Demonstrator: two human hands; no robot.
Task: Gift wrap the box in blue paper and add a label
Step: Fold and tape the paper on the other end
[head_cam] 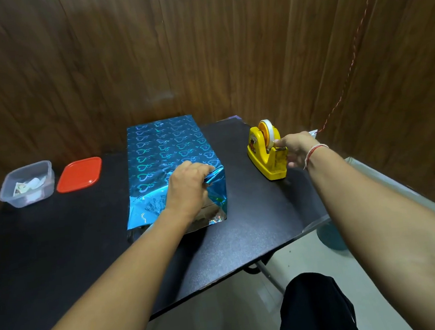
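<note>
A box wrapped in shiny blue paper with a heart pattern (164, 151) lies in the middle of the black table (59, 249). My left hand (187, 185) rests on the box's near end and presses the folded paper flap down against it. To the right stands a yellow tape dispenser (264, 152) with a white tape roll. My right hand (296, 149) is at the dispenser's cutter end, its thumb and fingers pinching the tape end there. A clear plastic tub (27, 184) holding small paper labels sits at the far left.
A red lid (79, 174) lies beside the tub. Wooden wall panels stand close behind the table. The table's right edge runs just past the dispenser, with pale floor and a dark-clothed knee (315, 307) below. A red cord (354, 53) hangs at right.
</note>
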